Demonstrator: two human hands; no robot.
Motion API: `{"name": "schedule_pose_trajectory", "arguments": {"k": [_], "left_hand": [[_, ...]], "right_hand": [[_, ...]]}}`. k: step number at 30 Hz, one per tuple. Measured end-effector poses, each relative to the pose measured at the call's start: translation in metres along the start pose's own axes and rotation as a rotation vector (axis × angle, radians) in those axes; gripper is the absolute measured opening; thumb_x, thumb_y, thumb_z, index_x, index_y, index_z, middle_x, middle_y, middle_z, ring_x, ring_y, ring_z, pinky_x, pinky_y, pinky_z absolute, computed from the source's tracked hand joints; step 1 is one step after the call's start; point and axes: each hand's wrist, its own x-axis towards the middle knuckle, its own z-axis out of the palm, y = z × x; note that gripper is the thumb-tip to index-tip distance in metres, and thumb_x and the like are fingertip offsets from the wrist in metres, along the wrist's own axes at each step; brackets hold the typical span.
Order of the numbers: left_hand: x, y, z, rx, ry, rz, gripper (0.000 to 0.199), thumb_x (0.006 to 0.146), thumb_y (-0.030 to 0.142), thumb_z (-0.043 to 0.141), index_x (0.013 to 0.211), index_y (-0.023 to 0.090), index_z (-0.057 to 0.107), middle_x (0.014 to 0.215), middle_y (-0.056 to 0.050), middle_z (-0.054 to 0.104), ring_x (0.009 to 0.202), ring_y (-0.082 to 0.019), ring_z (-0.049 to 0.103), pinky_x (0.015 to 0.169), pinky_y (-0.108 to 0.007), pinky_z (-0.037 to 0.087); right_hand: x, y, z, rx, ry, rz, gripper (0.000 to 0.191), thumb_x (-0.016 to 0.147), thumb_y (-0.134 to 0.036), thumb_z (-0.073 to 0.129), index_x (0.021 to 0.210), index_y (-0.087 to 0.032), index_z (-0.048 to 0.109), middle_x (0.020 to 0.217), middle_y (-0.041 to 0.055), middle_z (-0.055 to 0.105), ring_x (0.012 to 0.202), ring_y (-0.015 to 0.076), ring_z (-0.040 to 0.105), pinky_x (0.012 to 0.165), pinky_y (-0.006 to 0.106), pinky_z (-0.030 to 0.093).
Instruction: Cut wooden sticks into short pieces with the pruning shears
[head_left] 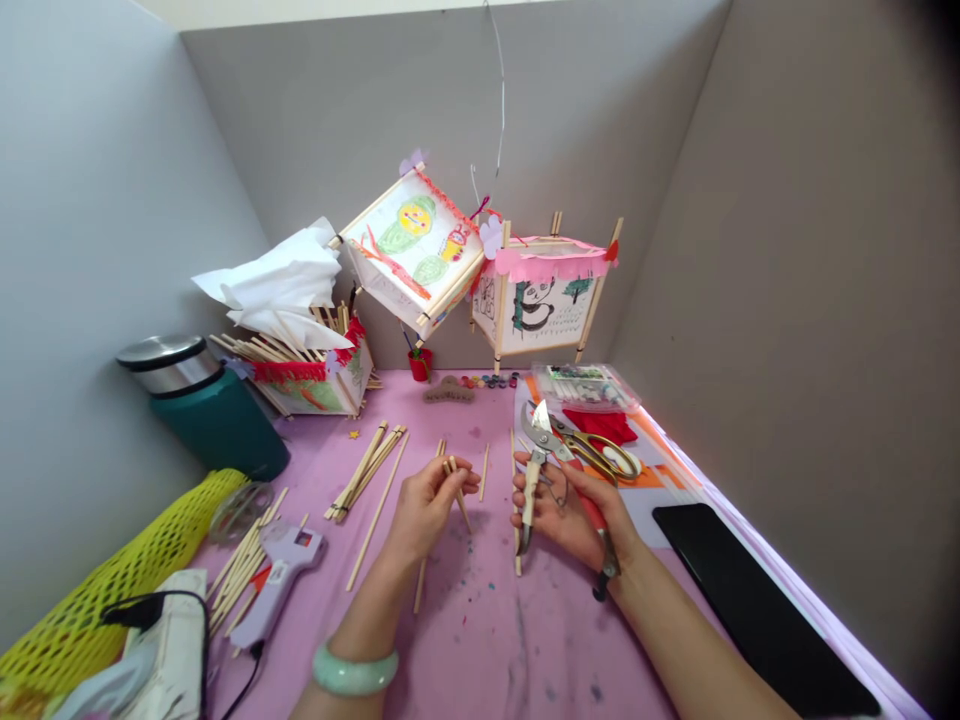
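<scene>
My left hand (424, 508) is closed in a pinch around short wooden sticks (460, 508), which stand slanted above the purple tablecloth. Palm up, my right hand (581, 520) holds a pair of pruning shears (531, 482) with one pale and one red handle. Their blades are apart and point away from me. A long wooden stick (517, 562) lies on the cloth beside the right fingers. Another stick (420, 585) lies by the left wrist, and a shorter stick (484, 472) rests between the hands.
Left: a bundle of sticks (367, 472), a hot glue gun (281, 575), a teal bottle (217, 425) and a lantern box of sticks (307, 392). Right: scissors (600, 455) and a black phone-like slab (757, 605). Two paper lanterns, a tilted lantern (416, 240) and a panda lantern (551, 305), hang behind.
</scene>
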Motion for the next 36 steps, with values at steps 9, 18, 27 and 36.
{"name": "schedule_pose_trajectory", "arguments": {"k": [9, 18, 27, 36], "left_hand": [[-0.002, 0.003, 0.008, -0.066, -0.012, -0.047, 0.026, 0.082, 0.033, 0.058, 0.098, 0.013, 0.059, 0.081, -0.006, 0.069, 0.078, -0.019, 0.067, 0.077, -0.033, 0.051], [-0.003, -0.006, 0.008, -0.002, -0.088, 0.059, 0.022, 0.089, 0.036, 0.046, 0.091, 0.016, 0.055, 0.079, -0.003, 0.064, 0.075, -0.016, 0.062, 0.073, -0.030, 0.047], [-0.003, -0.007, 0.016, -0.102, -0.098, 0.020, 0.030, 0.088, 0.047, 0.046, 0.089, 0.018, 0.052, 0.064, 0.004, 0.049, 0.063, -0.012, 0.049, 0.065, -0.026, 0.037], [-0.003, -0.003, 0.017, -0.166, -0.117, 0.048, 0.025, 0.088, 0.042, 0.047, 0.088, 0.018, 0.049, 0.075, 0.000, 0.055, 0.069, -0.013, 0.051, 0.070, -0.028, 0.040]], "right_hand": [[0.000, 0.001, -0.002, -0.010, 0.022, -0.006, 0.038, 0.085, -0.031, 0.050, 0.119, -0.014, 0.054, 0.096, 0.0097, 0.061, 0.085, 0.0212, 0.059, 0.086, 0.046, 0.044], [-0.001, 0.000, 0.000, -0.009, 0.017, 0.002, 0.036, 0.087, -0.030, 0.046, 0.119, -0.014, 0.054, 0.096, 0.0095, 0.061, 0.085, 0.0210, 0.059, 0.087, 0.047, 0.044], [-0.001, 0.000, 0.003, -0.052, 0.019, 0.010, 0.038, 0.088, -0.032, 0.045, 0.121, -0.016, 0.052, 0.097, 0.0100, 0.061, 0.090, 0.0223, 0.060, 0.087, 0.046, 0.044], [-0.003, 0.003, 0.010, -0.204, -0.004, 0.001, 0.037, 0.083, -0.032, 0.053, 0.118, -0.017, 0.057, 0.098, 0.0096, 0.060, 0.086, 0.0209, 0.060, 0.085, 0.045, 0.046]]}}
